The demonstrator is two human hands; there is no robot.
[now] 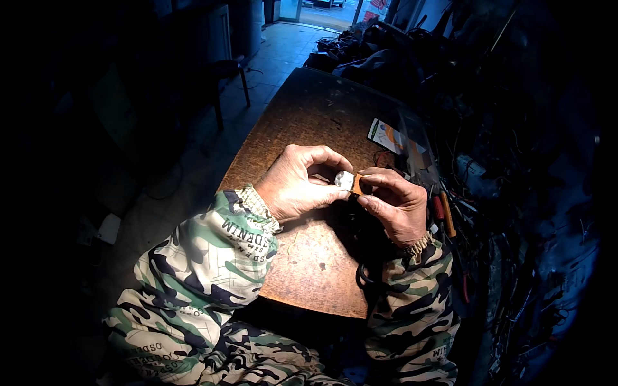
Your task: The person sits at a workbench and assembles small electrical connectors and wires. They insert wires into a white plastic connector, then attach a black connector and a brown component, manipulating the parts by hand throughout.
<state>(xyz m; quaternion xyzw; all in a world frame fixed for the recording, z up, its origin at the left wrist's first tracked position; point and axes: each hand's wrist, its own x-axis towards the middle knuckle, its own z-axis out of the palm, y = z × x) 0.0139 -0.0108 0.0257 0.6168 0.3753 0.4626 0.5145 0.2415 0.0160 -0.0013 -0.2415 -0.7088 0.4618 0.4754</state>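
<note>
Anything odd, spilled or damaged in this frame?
Yes: the brown wooden tabletop has dark blotches near its front edge, likely wear, and a dark tangled heap messily crowds its right side. The white rounded piece is too small to judge.

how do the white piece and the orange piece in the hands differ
The white piece looks rounded; the orange piece seems to have an inward-curving edge. The left hand holds the white piece, the right hand the orange piece. Both are small and held over the table.
</note>
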